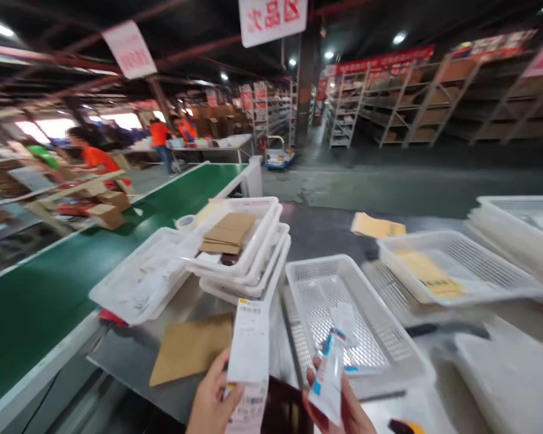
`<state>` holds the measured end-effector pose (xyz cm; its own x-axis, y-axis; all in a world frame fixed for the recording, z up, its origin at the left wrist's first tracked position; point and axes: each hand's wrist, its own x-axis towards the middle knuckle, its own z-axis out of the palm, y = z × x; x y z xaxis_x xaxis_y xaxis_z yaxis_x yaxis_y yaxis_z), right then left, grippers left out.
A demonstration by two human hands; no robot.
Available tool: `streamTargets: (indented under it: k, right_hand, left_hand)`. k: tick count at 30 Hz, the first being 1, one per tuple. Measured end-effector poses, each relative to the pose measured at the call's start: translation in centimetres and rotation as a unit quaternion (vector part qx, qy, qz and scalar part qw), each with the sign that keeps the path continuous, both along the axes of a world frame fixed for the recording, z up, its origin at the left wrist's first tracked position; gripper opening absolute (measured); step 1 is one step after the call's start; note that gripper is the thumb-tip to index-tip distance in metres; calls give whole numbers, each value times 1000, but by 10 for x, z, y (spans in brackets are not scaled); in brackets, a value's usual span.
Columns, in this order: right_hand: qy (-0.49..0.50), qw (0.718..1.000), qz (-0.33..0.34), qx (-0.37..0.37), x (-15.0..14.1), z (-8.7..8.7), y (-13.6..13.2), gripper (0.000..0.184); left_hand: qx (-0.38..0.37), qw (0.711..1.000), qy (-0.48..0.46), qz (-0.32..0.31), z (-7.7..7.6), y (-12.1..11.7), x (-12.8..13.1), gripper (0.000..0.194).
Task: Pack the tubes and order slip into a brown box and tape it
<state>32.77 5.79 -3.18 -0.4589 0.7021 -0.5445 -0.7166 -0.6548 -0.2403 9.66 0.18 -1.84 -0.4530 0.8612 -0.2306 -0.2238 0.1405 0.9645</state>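
indoor hall, dim overall. light comes from small ceiling lamps (399, 38) and pale daylight at the far-left windows (49, 128), blown out white. white trays (339, 283) read bright against the dark floor, faint sheen on the metal table (131, 352). motion blur throughout, worst at the right shelving (457, 102) and left edge. wide-angle bending at the borders. printed slip (250, 343) text unreadable.
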Motion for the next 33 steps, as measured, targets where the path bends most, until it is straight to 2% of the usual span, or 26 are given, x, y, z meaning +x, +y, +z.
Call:
streamTargets:
  k: [3,6,14,20,26,33]
  right_hand:
    - [-12,998,-66,-1,-7,28,-3,48]
    - [-11,996,-93,10,-10,39,-4,48]
    - [-22,986,-123,107,-15,34,-10,48]
    - [-16,985,-115,130,-14,36,-13,50]
    - [-25,986,-107,123,-14,39,-12,50]
    - [-78,993,-77,40,-13,38,-12,45]
  left_hand:
    - [-57,998,-1,10,7,-5,-3,80]
    - [-94,996,-10,1,14,-7,-6,84]
    - [-101,995,16,-13,26,-4,-6,85]
    - [-103,994,14,-34,30,-3,-2,85]
    - [-101,994,20,-30,32,-3,-3,82]
    - [-76,997,-9,-21,42,2,0,79]
